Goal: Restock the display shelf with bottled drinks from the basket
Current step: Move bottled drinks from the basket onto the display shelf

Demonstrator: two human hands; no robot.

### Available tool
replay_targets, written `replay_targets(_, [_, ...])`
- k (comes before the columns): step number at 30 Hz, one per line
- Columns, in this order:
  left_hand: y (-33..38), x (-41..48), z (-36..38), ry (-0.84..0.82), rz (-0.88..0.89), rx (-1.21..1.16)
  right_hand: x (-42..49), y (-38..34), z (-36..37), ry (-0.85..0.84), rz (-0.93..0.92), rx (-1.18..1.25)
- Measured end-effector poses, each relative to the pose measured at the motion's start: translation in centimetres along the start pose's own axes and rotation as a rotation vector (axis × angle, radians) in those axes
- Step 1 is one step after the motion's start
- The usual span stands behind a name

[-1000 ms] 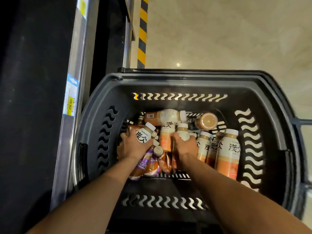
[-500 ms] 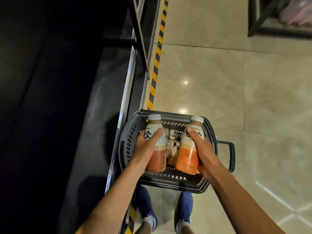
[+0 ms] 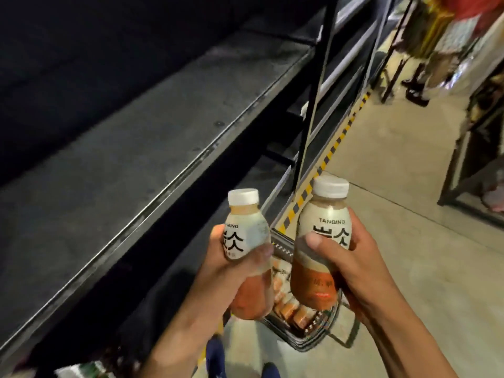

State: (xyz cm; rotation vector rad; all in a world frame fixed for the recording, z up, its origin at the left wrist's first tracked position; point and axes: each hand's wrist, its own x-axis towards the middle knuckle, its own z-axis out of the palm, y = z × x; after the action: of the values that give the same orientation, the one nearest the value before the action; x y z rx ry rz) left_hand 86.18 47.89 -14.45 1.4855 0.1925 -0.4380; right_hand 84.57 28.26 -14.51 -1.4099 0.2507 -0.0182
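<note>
My left hand [image 3: 231,271] grips a bottled drink [image 3: 245,230] with a white cap, pale label and orange-brown contents. My right hand [image 3: 351,263] grips a second, similar bottle [image 3: 319,241] marked TANBING. Both bottles are upright at chest height, side by side, apart from each other. Below them on the floor sits the black basket [image 3: 308,339], mostly hidden by my hands, with several more bottles [image 3: 289,309] lying inside. The dark display shelf [image 3: 136,165] runs diagonally on the left, its top surface bare, its metal front edge just left of my left hand.
A black upright post [image 3: 313,105] of the shelf stands behind the bottles. Yellow-black hazard tape [image 3: 327,156] lines the tiled floor along the shelf base. Another rack [image 3: 463,159] and a person's legs [image 3: 420,77] are at the far right. My blue shoes [image 3: 215,358] show below.
Both hands have lifted the two bottles up out of the basket to shelf height. The view has swung up and left toward the shelf, and the basket now lies far below.
</note>
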Motion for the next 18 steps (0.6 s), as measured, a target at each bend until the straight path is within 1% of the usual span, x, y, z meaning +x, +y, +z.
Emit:
replay_targets(5, [4.9, -8.3, -5.4, 0.238, 0.182, 0.012, -2.0, -4.9, 8.6, -0.209, -0.141, -0.072])
replay_targets(9, [7.0, -15.4, -10.5, 0.486, 0.304, 0.011, -5.5, -7.3, 17.2, -0.410, -0.235, -0.102])
replay_targets(15, [6.7, -28.5, -18.5, 0.817, 0.418, -0.025, -15.0, -8.8, 29.5, -0.803, -0.196, -0.080])
replay_targets(18, [5.3, -35.7, -22.3, 0.984, 0.447, -0.051, -21.4, -8.7, 34.9, -0.947, -0.196, -0.071])
